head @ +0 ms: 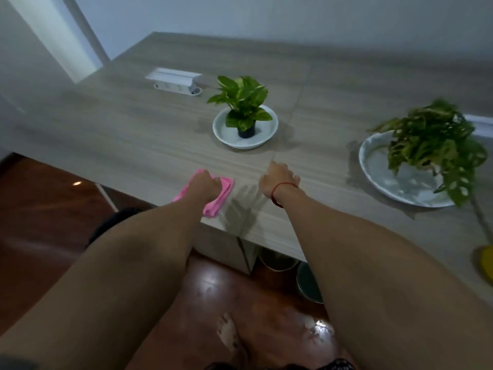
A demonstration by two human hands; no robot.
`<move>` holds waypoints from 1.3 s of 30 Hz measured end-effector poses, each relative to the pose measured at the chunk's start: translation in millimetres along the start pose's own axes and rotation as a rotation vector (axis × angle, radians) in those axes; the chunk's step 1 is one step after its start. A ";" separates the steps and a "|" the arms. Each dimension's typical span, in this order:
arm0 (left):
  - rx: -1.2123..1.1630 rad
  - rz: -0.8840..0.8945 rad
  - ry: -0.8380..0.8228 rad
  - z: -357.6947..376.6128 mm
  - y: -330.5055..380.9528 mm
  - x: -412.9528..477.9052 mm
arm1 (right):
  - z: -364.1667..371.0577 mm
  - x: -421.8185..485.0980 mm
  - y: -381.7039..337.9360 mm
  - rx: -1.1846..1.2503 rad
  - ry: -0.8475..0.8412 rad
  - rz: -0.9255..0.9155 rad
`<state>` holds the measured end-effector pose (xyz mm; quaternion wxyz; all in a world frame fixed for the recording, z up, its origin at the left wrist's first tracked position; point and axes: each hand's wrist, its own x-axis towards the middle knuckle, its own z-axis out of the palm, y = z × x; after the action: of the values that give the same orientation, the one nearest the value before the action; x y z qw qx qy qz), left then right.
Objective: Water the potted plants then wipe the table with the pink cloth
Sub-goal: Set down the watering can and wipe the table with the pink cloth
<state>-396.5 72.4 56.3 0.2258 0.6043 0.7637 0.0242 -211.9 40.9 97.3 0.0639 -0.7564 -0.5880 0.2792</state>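
Observation:
The pink cloth (217,198) lies folded near the front edge of the wood-grain table (133,129), and my left hand (204,184) presses down on it with closed fingers. My right hand (278,177), with a red string at the wrist, hovers just right of the cloth, fingers loosely apart and holding nothing. A small leafy plant in a black pot (244,102) stands in a white saucer (226,134) at mid-table. A larger plant (432,140) sits in a marbled dish (378,166) at the right.
A white socket box (176,81) is set into the table at the back left. A yellow object (484,263) shows at the right edge. Under the table stand round bins (306,281) on a dark wooden floor, near my bare foot (226,332).

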 end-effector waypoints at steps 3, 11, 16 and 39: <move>0.018 0.003 -0.036 -1.6 -38.1 31.9 | 30.7 19.7 -37.8 0.018 -0.035 0.031; -0.014 0.022 -0.115 12.1 -93.2 81.1 | 123.9 50.8 -91.3 0.160 -0.110 0.164; -0.005 -0.009 -0.092 23.6 -117.2 92.7 | 164.2 58.3 -106.4 0.353 -0.101 0.333; -0.345 0.129 -0.337 47.9 -15.9 43.5 | 98.7 30.7 -19.1 0.506 0.232 0.522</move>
<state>-400.4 97.5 -5.4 0.4476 0.5999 0.6597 0.0677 -272.7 52.1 12.3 0.2413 -0.8676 -0.2769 0.3351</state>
